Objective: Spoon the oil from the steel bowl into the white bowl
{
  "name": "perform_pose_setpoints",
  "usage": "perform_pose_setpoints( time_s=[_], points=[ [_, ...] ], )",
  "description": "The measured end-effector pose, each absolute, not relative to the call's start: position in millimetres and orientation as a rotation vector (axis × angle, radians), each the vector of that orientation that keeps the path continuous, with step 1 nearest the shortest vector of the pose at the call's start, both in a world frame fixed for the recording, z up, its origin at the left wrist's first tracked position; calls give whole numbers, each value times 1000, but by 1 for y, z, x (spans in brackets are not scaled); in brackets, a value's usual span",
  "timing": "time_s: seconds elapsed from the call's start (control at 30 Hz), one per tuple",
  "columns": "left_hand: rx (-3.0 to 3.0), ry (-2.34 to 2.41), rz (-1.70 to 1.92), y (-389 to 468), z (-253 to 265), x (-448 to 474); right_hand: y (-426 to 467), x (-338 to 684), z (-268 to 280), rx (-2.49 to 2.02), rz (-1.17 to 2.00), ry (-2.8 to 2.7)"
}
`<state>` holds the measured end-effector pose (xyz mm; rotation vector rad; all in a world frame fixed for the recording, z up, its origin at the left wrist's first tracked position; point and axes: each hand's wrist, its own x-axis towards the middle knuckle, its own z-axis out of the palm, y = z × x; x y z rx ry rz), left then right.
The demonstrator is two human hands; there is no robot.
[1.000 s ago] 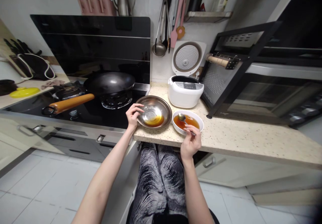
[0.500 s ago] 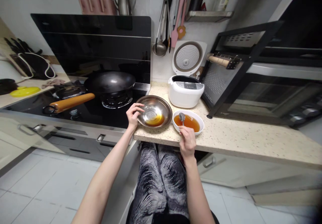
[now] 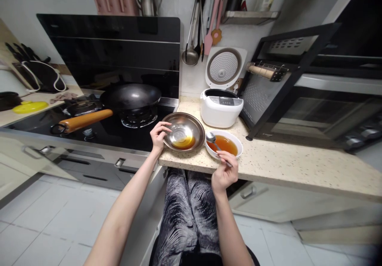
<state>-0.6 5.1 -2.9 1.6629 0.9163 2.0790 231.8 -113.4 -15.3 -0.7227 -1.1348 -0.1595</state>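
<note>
My left hand [image 3: 159,135] grips the left rim of a metal bowl [image 3: 195,128], which is tilted and has amber liquid pooled at its near side. In my right hand [image 3: 225,172] is a metal spoon [image 3: 211,137], pinched by its handle. The spoon's head is over the left side of a white bowl [image 3: 240,145] filled with reddish-brown liquid [image 3: 225,143]. Both bowls stand side by side on the speckled counter [image 3: 286,158]. Whether the spoon carries any liquid I cannot tell.
A white rice cooker [image 3: 222,112] with its lid raised stands behind the white bowl. On the stove to the left sits a black wok [image 3: 131,96] with a wooden handle [image 3: 86,120]. An oven [image 3: 325,114] is at the right. Utensils [image 3: 198,23] hang on the wall.
The spoon's head has moved left to the white bowl's edge, and its handle now slants down to the right. My right hand has turned and shifted slightly. My left hand stays put.
</note>
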Motion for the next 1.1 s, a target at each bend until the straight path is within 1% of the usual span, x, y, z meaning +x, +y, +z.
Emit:
perform_pose_setpoints(
  time_s=[0.17,0.47,0.7,0.93,1.1],
  points=[
    [1674,894,2095,6,-4,-1,-114,205,-15,-800,108,-1192],
    [1673,928,2086,4,-3,0,-105,185,-29,-839,260,-1195],
    [1673,907,2100,4,-3,0,-102,183,-35,-859,318,-1202],
    [1698,846,2131,2,-3,-1,-100,185,-37,-882,302,-1212],
    [1705,892,2130,2,-4,-1,-100,185,-38,-891,290,-1217]
  ],
)
